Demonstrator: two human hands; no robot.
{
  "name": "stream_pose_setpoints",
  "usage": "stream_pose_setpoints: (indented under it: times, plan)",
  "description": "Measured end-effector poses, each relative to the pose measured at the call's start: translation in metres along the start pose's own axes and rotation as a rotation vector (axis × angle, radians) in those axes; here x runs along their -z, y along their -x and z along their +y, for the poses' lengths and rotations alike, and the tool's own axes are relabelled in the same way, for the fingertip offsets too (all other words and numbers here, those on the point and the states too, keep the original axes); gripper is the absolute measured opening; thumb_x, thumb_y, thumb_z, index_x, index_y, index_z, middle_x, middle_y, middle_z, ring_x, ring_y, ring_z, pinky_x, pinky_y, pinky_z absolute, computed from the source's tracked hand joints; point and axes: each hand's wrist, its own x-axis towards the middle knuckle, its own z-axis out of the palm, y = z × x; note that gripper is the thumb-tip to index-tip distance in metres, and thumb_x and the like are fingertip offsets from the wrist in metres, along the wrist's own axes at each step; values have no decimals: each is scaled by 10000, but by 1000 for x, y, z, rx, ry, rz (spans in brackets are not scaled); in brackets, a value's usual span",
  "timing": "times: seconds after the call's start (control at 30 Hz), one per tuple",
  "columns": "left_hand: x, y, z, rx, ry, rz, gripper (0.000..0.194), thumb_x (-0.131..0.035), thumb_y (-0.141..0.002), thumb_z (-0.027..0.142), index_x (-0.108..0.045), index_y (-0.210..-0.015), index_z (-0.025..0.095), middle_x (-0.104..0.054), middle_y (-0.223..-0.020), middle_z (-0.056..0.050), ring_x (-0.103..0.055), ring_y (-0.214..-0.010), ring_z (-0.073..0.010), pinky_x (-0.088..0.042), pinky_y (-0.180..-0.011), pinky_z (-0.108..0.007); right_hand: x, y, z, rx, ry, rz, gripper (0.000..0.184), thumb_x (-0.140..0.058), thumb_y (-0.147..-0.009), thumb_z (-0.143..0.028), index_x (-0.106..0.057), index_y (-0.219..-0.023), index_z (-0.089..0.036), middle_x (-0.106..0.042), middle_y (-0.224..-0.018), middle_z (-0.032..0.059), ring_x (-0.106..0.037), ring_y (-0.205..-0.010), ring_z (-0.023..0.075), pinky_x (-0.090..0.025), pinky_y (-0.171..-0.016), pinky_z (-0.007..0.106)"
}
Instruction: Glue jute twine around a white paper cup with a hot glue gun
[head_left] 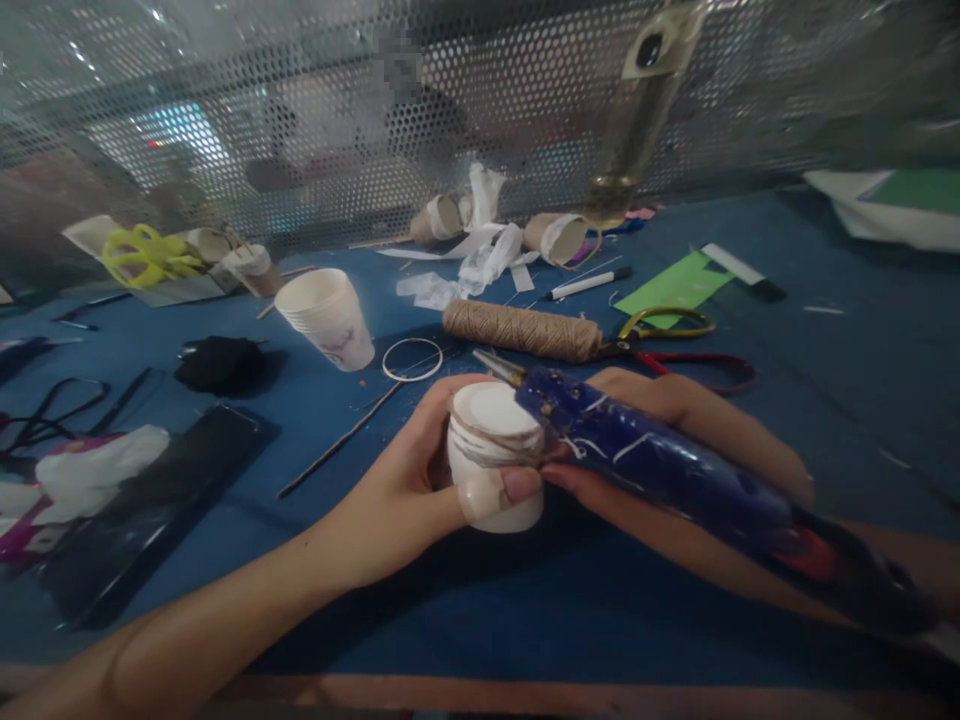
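My left hand (439,480) is wrapped round a small white paper cup (491,455), its thumb, with a bandage on it, pressed across the front. Twine and a white band circle the cup near its upper end. My right hand (697,440) grips a blue hot glue gun (660,460) that lies across it, metal nozzle up and to the left, just above the cup's top. Right fingertips are close to the cup's right side; whether they touch it I cannot tell. Behind the cup lies a roll of jute twine (521,330).
Scissors (667,345) with yellow and red handles lie by the twine. Stacked paper cups (326,318), a white ring (412,360) and a thin stick (337,443) are to the left. Green paper (671,287) and a marker (589,284) lie behind. Perforated metal mesh (322,120) backs the table.
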Motion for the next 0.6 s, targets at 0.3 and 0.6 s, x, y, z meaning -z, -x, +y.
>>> stream_pose_setpoints:
  times: [0.3, 0.6]
  plan:
    - [5, 2, -4, -4, 12, -18, 471, -872, -854, 196, -644, -1257, 284, -721, -1177, -10, -682, -1108, -196, -569, -946, -278, 1, 7, -16, -8, 76, 80, 368, -718, -846, -47, -592, -1029, -340, -765, -1032, -60, -767, -940, 202, -632, -857, 361]
    - [6, 0, -6, 14, -16, -2, 448, -871, -859, 264, -627, -1234, 251, -703, -1147, -35, -670, -1057, -223, -575, -906, -319, 14, 6, -1, -64, 270, 20, 260, -862, -803, -235, -670, -952, -325, -817, -999, -22, -777, -809, 232, -664, -732, 369]
